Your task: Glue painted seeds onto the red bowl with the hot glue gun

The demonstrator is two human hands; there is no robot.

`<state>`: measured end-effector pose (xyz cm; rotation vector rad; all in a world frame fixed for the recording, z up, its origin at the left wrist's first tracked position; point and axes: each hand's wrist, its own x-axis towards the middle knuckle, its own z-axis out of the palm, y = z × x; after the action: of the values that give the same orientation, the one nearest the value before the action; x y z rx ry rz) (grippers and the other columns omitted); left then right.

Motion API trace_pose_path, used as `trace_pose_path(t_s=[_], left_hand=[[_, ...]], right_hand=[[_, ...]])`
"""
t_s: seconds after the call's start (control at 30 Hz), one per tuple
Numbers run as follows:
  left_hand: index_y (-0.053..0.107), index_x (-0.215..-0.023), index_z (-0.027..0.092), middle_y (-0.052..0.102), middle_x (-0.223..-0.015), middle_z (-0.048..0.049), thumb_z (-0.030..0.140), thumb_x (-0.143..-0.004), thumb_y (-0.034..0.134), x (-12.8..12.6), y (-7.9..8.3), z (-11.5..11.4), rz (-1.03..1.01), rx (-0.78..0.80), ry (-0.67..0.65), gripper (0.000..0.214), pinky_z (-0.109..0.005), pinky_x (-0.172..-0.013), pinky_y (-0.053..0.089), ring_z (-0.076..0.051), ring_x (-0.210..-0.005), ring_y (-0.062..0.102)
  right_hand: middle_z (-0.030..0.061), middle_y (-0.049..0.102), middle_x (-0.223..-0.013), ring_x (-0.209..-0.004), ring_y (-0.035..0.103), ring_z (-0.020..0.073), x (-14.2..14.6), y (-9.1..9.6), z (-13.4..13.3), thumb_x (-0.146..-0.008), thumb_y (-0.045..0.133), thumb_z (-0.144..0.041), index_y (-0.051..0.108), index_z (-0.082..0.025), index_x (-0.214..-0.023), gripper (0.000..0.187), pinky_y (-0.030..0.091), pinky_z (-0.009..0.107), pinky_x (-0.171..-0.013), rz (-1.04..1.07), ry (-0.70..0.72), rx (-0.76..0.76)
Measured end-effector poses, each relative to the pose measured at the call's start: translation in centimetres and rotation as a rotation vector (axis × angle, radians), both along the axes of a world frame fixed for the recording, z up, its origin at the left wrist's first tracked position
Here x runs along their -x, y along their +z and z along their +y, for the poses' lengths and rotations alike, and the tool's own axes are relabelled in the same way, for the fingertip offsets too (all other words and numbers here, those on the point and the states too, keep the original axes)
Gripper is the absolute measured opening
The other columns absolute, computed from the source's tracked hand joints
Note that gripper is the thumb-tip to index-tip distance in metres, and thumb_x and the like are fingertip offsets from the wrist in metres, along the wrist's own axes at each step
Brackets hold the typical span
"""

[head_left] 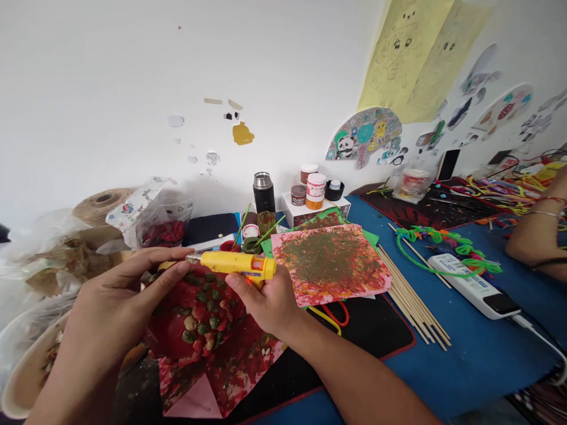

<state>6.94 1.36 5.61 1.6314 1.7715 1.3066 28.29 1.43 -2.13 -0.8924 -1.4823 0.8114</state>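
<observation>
My right hand (274,298) is wrapped around the handle of a yellow hot glue gun (234,264), whose metal nozzle points left. Just at the nozzle, the thumb and forefinger of my left hand (128,289) come together in a pinch; whatever small piece they hold is too hidden to name. Below both hands sits a rounded red object (170,330), its surface partly covered with green, red and tan pebble-like pieces (208,319). Under it lies a pink sheet (195,401) smeared with red and green paint.
A second paint-smeared sheet (332,260) lies ahead, beside wooden sticks (416,295) and scissors (336,316). Behind stand a black flask (264,198) and paint jars (315,192). A white power strip (473,286) is right; another person's arm (538,236) rests beyond. A bowl (26,378) is left.
</observation>
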Motion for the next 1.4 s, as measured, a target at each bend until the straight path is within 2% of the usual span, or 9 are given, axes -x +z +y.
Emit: trace_pose_path(t_s=[0.17, 0.33, 0.43, 0.53, 0.67, 0.87, 1.03, 1.23, 1.4], left_hand=[[0.092, -0.110, 0.034, 0.087, -0.086, -0.0013, 0.077, -0.070, 0.088, 0.8, -0.8, 0.2, 0.012, -0.024, -0.013, 0.058, -0.027, -0.055, 0.058, -0.022, -0.072, 0.075], [0.092, -0.113, 0.034, 0.091, -0.105, -0.0039, 0.080, -0.067, 0.088, 1.2, -1.2, 0.5, 0.007, -0.010, -0.005, 0.065, -0.026, -0.055, 0.057, -0.026, -0.084, 0.079], [0.092, -0.112, 0.035, 0.092, -0.110, -0.0034, 0.081, -0.066, 0.089, 1.2, -1.1, 0.5, -0.009, 0.007, -0.006, 0.065, -0.025, -0.054, 0.056, -0.026, -0.086, 0.079], [0.092, -0.113, 0.035, 0.092, -0.110, -0.0034, 0.082, -0.065, 0.089, 1.2, -1.1, 0.4, -0.012, 0.003, 0.005, 0.067, -0.024, -0.053, 0.055, -0.025, -0.084, 0.078], [0.093, -0.113, 0.036, 0.092, -0.109, -0.0042, 0.081, -0.067, 0.089, 1.2, -1.2, 0.4, -0.013, -0.016, 0.000, 0.065, -0.022, -0.051, 0.051, -0.026, -0.091, 0.079], [0.093, -0.113, 0.037, 0.092, -0.112, -0.0049, 0.086, -0.064, 0.087, 1.5, -1.3, 0.3, -0.026, -0.003, 0.021, 0.069, -0.023, -0.055, 0.057, -0.029, -0.099, 0.081], [0.093, -0.108, 0.035, 0.091, -0.114, -0.0050, 0.084, -0.065, 0.087, 1.1, -0.9, 0.0, -0.034, 0.011, 0.019, 0.066, -0.022, -0.058, 0.057, -0.027, -0.100, 0.080], [0.093, -0.108, 0.035, 0.091, -0.115, -0.0047, 0.082, -0.068, 0.088, 0.8, -0.8, -0.2, -0.052, 0.012, 0.019, 0.062, -0.023, -0.061, 0.061, -0.027, -0.100, 0.079], [0.092, -0.110, 0.033, 0.090, -0.114, -0.0047, 0.081, -0.068, 0.089, 1.0, -0.8, -0.2, -0.065, 0.000, 0.016, 0.064, -0.022, -0.059, 0.061, -0.026, -0.096, 0.079]], right_hand=[[0.0040, 0.078, -0.072, -0.066, 0.072, 0.0230, 0.0, -0.2, 0.1, -0.105, 0.071, -0.071, 0.092, -0.025, -0.110, 0.051, 0.060, 0.032, -0.061, -0.012, -0.012, 0.008], [0.0052, 0.085, -0.085, -0.070, 0.075, 0.0222, 0.0, -0.2, 0.1, -0.105, 0.074, -0.068, 0.092, -0.026, -0.114, 0.047, 0.062, 0.032, -0.066, 0.045, 0.010, -0.007], [0.0046, 0.083, -0.080, -0.067, 0.075, 0.0221, 0.0, -0.1, 0.1, -0.106, 0.075, -0.067, 0.092, -0.026, -0.111, 0.045, 0.061, 0.033, -0.065, 0.046, 0.011, -0.022], [0.0047, 0.082, -0.078, -0.065, 0.074, 0.0219, -0.1, 0.0, 0.1, -0.107, 0.073, -0.067, 0.092, -0.026, -0.112, 0.046, 0.059, 0.032, -0.063, 0.036, 0.011, -0.019], [0.0073, 0.086, -0.087, -0.072, 0.077, 0.0222, -0.1, -0.1, 0.1, -0.107, 0.071, -0.070, 0.092, -0.023, -0.113, 0.052, 0.060, 0.032, -0.066, 0.027, 0.008, -0.012], [0.0084, 0.087, -0.089, -0.075, 0.078, 0.0219, -0.1, -0.4, 0.3, -0.106, 0.069, -0.079, 0.091, -0.019, -0.119, 0.065, 0.062, 0.031, -0.070, 0.000, 0.002, 0.002], [0.0092, 0.088, -0.092, -0.080, 0.080, 0.0239, -0.1, -0.3, 0.3, -0.104, 0.072, -0.077, 0.092, -0.019, -0.119, 0.063, 0.065, 0.033, -0.077, 0.045, 0.019, -0.001], [0.0042, 0.078, -0.073, -0.064, 0.070, 0.0204, 0.0, -0.4, 0.2, -0.103, 0.071, -0.080, 0.092, -0.021, -0.117, 0.064, 0.057, 0.030, -0.059, 0.030, 0.014, 0.024], [0.0034, 0.074, -0.070, -0.061, 0.067, 0.0201, 0.0, -0.3, 0.2, -0.102, 0.072, -0.079, 0.092, -0.021, -0.114, 0.063, 0.054, 0.029, -0.057, 0.021, 0.006, 0.025]])
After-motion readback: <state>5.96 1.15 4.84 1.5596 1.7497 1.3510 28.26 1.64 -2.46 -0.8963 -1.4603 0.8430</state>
